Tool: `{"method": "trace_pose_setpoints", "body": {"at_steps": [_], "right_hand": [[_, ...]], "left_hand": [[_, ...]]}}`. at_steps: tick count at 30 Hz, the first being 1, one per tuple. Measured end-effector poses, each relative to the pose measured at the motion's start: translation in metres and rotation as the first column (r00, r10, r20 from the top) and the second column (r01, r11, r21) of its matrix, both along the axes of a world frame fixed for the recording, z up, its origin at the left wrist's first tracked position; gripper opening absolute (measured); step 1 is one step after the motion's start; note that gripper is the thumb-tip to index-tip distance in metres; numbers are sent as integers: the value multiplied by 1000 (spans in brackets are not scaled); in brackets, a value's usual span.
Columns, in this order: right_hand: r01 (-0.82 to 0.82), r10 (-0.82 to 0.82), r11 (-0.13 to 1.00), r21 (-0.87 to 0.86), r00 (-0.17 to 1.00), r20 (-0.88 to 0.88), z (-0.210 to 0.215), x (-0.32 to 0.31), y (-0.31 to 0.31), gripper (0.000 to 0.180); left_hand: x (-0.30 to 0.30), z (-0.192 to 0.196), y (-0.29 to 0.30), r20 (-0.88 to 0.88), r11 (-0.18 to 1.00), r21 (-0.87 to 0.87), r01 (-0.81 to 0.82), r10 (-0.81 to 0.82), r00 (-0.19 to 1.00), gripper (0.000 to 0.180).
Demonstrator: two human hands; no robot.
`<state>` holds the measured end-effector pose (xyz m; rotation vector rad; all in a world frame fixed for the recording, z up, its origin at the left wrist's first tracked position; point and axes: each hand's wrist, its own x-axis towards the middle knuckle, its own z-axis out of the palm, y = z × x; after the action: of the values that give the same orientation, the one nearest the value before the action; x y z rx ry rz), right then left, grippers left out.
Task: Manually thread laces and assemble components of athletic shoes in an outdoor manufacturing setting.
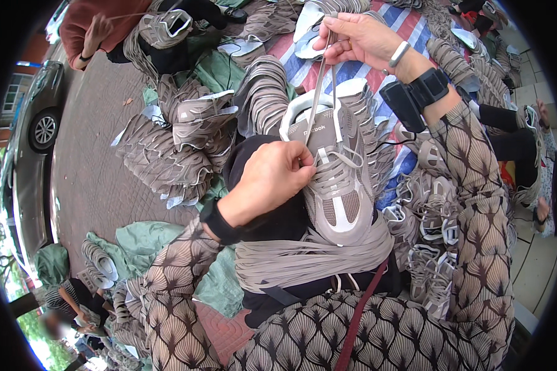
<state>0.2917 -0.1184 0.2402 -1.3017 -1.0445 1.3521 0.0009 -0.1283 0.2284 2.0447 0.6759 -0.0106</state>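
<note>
Outdoor setting in daylight. The ground is paved with reddish-brown brick [96,179]. A striped red, white and blue tarpaulin [408,25] and green sheets [145,238] are spread over it. A grey car [28,179] is parked at the left, beside trees [0,204].

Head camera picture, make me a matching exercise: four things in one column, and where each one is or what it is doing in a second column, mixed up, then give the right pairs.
Things:
1. left hand
2. right hand
3. grey sneaker
4. bundle of grey laces

Places or states:
A. draped across the person's lap, below the shoe
B. raised, pulling the lace ends up taut
C. lying on the lap, toe toward the person
D. pinching the lacing at the shoe's eyelets

Pairs: 1-D, 2-B, 3-C, 4-A
</note>
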Motion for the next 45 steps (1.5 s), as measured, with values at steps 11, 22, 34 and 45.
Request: {"method": "trace_pose_setpoints", "body": {"at_steps": [11, 22, 34, 45], "right_hand": [[-16, 15, 996, -92, 1000, -16, 7, 12, -3, 25], [21, -25, 999, -49, 997, -78, 3, 3, -4, 26], [9, -94, 877, 480, 984, 154, -7, 20, 12, 25], [154, -196, 948, 277, 972, 132, 6, 35, 17, 22]], "left_hand": [[-16, 10, 26, -19, 945, 282, 168, -170, 985, 16], [44, 7, -11, 188, 809, 510, 293, -438, 879, 26], [48, 1, 31, 385, 924, 327, -199, 62, 921, 38], [91, -20, 71, 417, 754, -633, 177, 139, 898, 31]]}}
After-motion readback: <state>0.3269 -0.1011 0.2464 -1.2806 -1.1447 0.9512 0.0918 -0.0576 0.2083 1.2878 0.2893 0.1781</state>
